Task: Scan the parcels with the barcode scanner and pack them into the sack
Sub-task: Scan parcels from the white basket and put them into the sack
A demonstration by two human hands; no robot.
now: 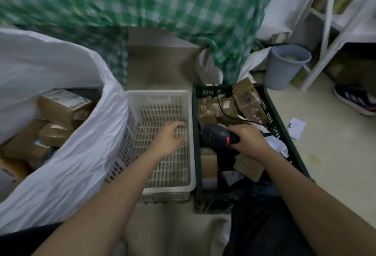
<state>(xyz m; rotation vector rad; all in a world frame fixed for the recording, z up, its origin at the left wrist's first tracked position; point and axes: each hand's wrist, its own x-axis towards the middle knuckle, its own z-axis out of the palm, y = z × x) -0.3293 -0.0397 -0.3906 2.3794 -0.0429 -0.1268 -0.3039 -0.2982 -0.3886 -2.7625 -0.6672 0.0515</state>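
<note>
A large white sack (pixel 67 166) stands open at the left with several brown cardboard parcels (pixel 61 109) inside. My right hand (pixel 249 139) grips a black barcode scanner (pixel 218 135) over the dark green crate (pixel 284 133), which holds several more brown parcels (pixel 247 101) and the scanner's cable. My left hand (pixel 169 137) hovers over the floor of the white slotted basket (pixel 158 97), fingers loosely curled and holding nothing. No parcel shows in the basket.
A green checked cloth (pixel 183 7) hangs behind the crates. A grey bin (pixel 284 66) and white shelving (pixel 333 21) stand at the right. A shoe (pixel 356 101) and a paper scrap (pixel 296 127) lie on the pale floor.
</note>
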